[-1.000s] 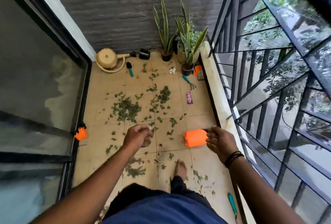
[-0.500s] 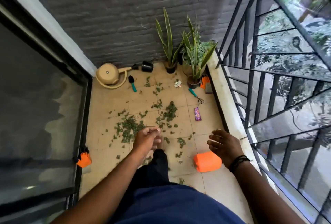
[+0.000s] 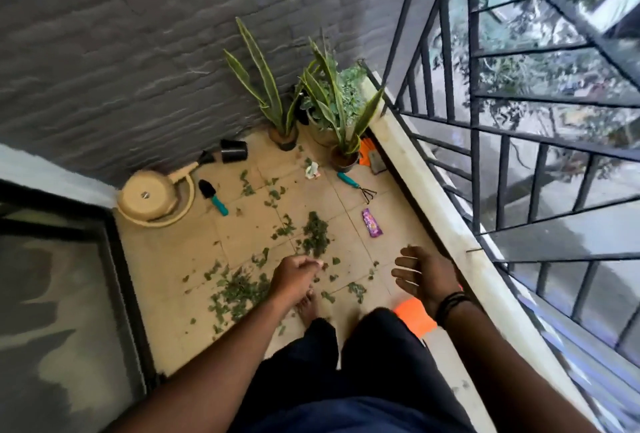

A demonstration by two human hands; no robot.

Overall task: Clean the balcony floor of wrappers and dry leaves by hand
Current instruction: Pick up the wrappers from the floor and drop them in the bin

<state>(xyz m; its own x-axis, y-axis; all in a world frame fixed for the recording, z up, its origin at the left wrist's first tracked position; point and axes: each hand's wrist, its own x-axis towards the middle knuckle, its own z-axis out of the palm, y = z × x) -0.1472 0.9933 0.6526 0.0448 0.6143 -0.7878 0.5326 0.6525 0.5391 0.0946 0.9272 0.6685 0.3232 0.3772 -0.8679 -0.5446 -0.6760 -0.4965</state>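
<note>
1. Two hands hung over the balcony floor (image 3: 194, 242), both above the litter rather than on it.
2. Dry leaves (image 3: 239, 292) lay scattered across the tiles, thickest just left of the left hand (image 3: 294, 276) and in a second clump (image 3: 316, 233) just ahead of it.
3. A purple wrapper (image 3: 371, 223) lay ahead of the right hand (image 3: 424, 276), near the ledge (image 3: 433, 204), its long axis pointing away from the person; the right hand was the nearer one.
4. A crumpled white wrapper (image 3: 312, 169) sat farther off, by the potted plants (image 3: 341, 134).
5. Left-hand fingers were curled in; whether they pinched leaves, I could not tell.
6. Right-hand fingers were spread and relaxed, holding nothing.
7. An orange container (image 3: 414, 316) sat on the floor below the right wrist.
</note>
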